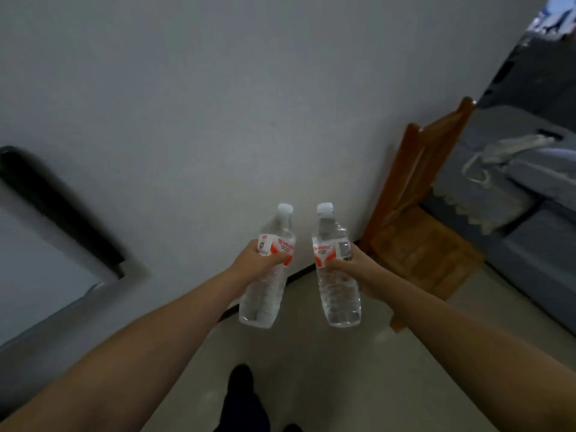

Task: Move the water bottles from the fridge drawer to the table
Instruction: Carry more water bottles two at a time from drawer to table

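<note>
Head view: my left grip [249,260] wraps one water bottle [265,275], my right grip [353,260] wraps the other bottle [336,275], both mid-frame, upright-ish. No bench visible. Risk: wooden chair [414,226] at right could clip a bottle.

Head-worn camera looks forward and down, close over outstretched forearms toward wall [218,104].

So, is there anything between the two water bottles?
No. In the head view, the left bottle and the right bottle stand apart; only wall and floor show behind the gap.
</note>
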A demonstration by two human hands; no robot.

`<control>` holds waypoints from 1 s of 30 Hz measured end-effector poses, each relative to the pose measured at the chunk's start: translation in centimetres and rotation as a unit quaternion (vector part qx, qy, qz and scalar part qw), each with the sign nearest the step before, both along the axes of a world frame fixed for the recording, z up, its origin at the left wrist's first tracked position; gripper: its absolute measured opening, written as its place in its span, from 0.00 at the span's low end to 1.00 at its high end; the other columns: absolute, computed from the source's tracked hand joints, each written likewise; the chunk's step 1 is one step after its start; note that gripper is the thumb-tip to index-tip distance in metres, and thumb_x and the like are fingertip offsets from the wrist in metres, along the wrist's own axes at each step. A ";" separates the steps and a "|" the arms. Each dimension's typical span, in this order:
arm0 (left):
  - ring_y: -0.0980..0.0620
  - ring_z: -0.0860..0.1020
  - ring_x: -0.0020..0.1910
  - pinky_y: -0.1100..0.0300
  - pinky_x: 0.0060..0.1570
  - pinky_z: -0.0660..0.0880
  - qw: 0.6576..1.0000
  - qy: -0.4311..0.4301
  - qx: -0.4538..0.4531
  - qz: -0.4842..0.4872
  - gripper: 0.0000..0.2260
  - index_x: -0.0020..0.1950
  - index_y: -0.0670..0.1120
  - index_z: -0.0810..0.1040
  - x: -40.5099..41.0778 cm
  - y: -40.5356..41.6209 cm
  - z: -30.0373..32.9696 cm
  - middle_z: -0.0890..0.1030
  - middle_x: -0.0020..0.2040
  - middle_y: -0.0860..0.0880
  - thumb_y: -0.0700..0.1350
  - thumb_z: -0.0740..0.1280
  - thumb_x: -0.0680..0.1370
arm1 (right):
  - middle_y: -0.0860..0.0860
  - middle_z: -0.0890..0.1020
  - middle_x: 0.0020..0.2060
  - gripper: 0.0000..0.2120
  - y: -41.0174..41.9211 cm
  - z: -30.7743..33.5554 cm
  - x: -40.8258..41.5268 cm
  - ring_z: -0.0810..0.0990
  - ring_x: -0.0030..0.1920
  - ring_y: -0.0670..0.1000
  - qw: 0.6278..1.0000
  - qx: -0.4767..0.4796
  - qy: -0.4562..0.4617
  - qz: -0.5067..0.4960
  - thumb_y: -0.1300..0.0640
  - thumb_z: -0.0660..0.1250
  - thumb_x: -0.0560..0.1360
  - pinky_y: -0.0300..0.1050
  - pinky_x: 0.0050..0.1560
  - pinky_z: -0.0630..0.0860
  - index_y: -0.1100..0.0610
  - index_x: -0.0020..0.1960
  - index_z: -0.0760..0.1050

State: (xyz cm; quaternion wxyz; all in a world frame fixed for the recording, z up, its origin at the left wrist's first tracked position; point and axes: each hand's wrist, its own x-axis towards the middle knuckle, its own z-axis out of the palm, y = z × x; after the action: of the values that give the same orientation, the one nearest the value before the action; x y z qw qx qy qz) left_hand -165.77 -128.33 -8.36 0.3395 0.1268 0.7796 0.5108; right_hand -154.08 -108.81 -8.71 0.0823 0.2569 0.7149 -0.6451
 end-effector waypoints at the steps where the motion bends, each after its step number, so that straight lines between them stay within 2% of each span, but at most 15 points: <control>1: 0.47 0.81 0.45 0.56 0.44 0.78 1.000 -0.002 0.001 -0.023 0.09 0.48 0.48 0.79 -0.4 1.9 -0.3 0.82 0.45 0.46 0.49 0.74 0.72 | 0.54 0.80 0.54 0.15 1.5 -0.2 0.6 0.80 0.57 0.56 1.000 0.005 0.002 -0.025 0.60 0.70 0.73 0.61 0.63 0.73 0.46 0.54 0.71; 3: 0.48 0.81 0.47 0.56 0.47 0.79 0.998 0.000 0.001 -0.059 0.17 0.54 0.46 0.77 -1.1 5.9 -1.0 0.82 0.48 0.46 0.51 0.76 0.70 | 0.53 0.80 0.53 0.14 4.1 -0.3 1.9 0.80 0.56 0.55 0.997 0.022 -0.004 -0.071 0.60 0.69 0.74 0.61 0.64 0.73 0.46 0.54 0.70; 5: 0.48 0.81 0.50 0.51 0.51 0.80 0.997 0.008 -0.011 -0.079 0.25 0.57 0.46 0.74 -2.0 10.0 -1.8 0.81 0.52 0.45 0.54 0.77 0.66 | 0.52 0.80 0.51 0.13 6.8 -0.3 2.7 0.80 0.53 0.51 0.994 0.034 -0.002 -0.105 0.61 0.69 0.74 0.58 0.63 0.74 0.46 0.51 0.70; 7: 0.47 0.80 0.51 0.49 0.54 0.79 0.995 0.024 -0.016 -0.099 0.25 0.58 0.47 0.72 -2.6 13.5 -2.3 0.80 0.53 0.46 0.53 0.77 0.67 | 0.52 0.80 0.51 0.15 8.9 -0.4 3.1 0.80 0.53 0.51 0.990 0.047 0.003 -0.132 0.59 0.70 0.73 0.57 0.62 0.75 0.49 0.56 0.70; 10: 0.48 0.78 0.54 0.50 0.56 0.77 0.983 0.064 -0.019 -0.169 0.26 0.62 0.47 0.70 -3.6 19.4 -2.2 0.78 0.55 0.48 0.53 0.75 0.69 | 0.52 0.78 0.57 0.32 12.7 -0.6 3.6 0.80 0.57 0.54 0.976 0.057 0.002 -0.210 0.55 0.74 0.69 0.60 0.60 0.77 0.52 0.69 0.63; 13: 0.50 0.78 0.54 0.55 0.51 0.77 0.966 0.063 -0.016 -0.250 0.26 0.63 0.49 0.69 -4.3 25.7 -2.0 0.78 0.56 0.49 0.54 0.74 0.70 | 0.54 0.78 0.56 0.31 16.1 -0.7 5.2 0.80 0.56 0.56 0.954 0.029 0.011 -0.298 0.57 0.74 0.70 0.60 0.59 0.78 0.52 0.68 0.62; 16: 0.51 0.79 0.52 0.61 0.43 0.77 0.942 0.064 -0.009 -0.329 0.24 0.62 0.49 0.68 -3.9 32.0 -1.6 0.77 0.53 0.50 0.51 0.74 0.71 | 0.57 0.78 0.55 0.31 18.7 -1.2 7.7 0.82 0.53 0.57 0.919 0.017 0.022 -0.394 0.60 0.74 0.70 0.57 0.55 0.80 0.55 0.67 0.62; 19: 0.50 0.79 0.53 0.57 0.48 0.78 0.917 0.082 -0.027 -0.390 0.24 0.62 0.48 0.67 -1.4 36.6 -1.8 0.77 0.52 0.51 0.51 0.74 0.71 | 0.56 0.78 0.53 0.29 19.9 -1.5 11.0 0.81 0.49 0.53 0.879 -0.001 0.029 -0.476 0.64 0.71 0.72 0.46 0.45 0.79 0.56 0.67 0.61; 21: 0.49 0.78 0.54 0.53 0.52 0.78 0.899 0.097 -0.037 -0.425 0.25 0.63 0.48 0.67 1.2 39.4 -1.9 0.77 0.54 0.49 0.51 0.73 0.72 | 0.54 0.78 0.52 0.28 20.7 -1.4 13.5 0.80 0.48 0.51 0.849 0.000 0.025 -0.527 0.65 0.72 0.72 0.42 0.42 0.78 0.57 0.66 0.61; 24: 0.49 0.78 0.55 0.50 0.56 0.78 0.869 0.122 -0.033 -0.478 0.25 0.64 0.48 0.66 6.6 43.8 -2.1 0.77 0.56 0.49 0.50 0.73 0.72 | 0.57 0.79 0.50 0.36 22.5 -2.0 18.4 0.81 0.49 0.54 0.805 0.029 0.009 -0.593 0.58 0.77 0.61 0.47 0.47 0.80 0.62 0.65 0.66; 25: 0.49 0.79 0.54 0.50 0.55 0.79 0.862 0.128 -0.034 -0.489 0.25 0.64 0.48 0.67 8.2 45.0 -2.1 0.77 0.56 0.49 0.50 0.73 0.72 | 0.57 0.79 0.49 0.37 23.1 -2.2 19.8 0.81 0.47 0.53 0.796 0.036 0.003 -0.605 0.56 0.76 0.58 0.45 0.46 0.80 0.64 0.64 0.68; 26: 0.50 0.79 0.54 0.50 0.54 0.79 0.855 0.132 -0.033 -0.501 0.24 0.63 0.49 0.67 10.0 46.1 -2.2 0.77 0.56 0.50 0.49 0.74 0.72 | 0.56 0.79 0.46 0.34 23.6 -2.3 21.2 0.81 0.44 0.51 0.790 0.040 -0.004 -0.612 0.57 0.75 0.58 0.41 0.42 0.80 0.65 0.62 0.70; 28: 0.49 0.79 0.53 0.50 0.53 0.80 0.838 0.137 -0.030 -0.528 0.25 0.64 0.49 0.67 14.1 49.1 -2.6 0.77 0.55 0.50 0.49 0.74 0.72 | 0.54 0.79 0.40 0.17 25.1 -2.3 24.7 0.79 0.39 0.48 0.775 0.055 -0.016 -0.629 0.66 0.73 0.65 0.35 0.37 0.77 0.63 0.53 0.74; 29: 0.49 0.79 0.53 0.51 0.52 0.80 0.830 0.142 -0.028 -0.539 0.25 0.64 0.49 0.67 16.4 50.7 -2.6 0.77 0.55 0.50 0.50 0.74 0.72 | 0.52 0.79 0.38 0.12 26.2 -2.3 26.7 0.78 0.38 0.48 0.770 0.062 -0.019 -0.635 0.70 0.71 0.68 0.36 0.38 0.77 0.60 0.48 0.75; 30: 0.49 0.79 0.53 0.51 0.52 0.80 0.825 0.146 -0.025 -0.545 0.26 0.64 0.49 0.67 17.8 51.7 -2.5 0.77 0.55 0.50 0.50 0.74 0.71 | 0.51 0.79 0.37 0.11 26.9 -2.2 27.9 0.78 0.38 0.48 0.768 0.075 -0.022 -0.636 0.71 0.70 0.69 0.38 0.40 0.77 0.57 0.45 0.76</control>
State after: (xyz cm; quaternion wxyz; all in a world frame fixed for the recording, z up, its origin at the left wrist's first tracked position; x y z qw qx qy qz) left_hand -147.94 -76.64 -10.88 0.4475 0.5957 0.6367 0.1988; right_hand -126.16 -81.90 -10.95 -0.3508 0.6723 0.4318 -0.4883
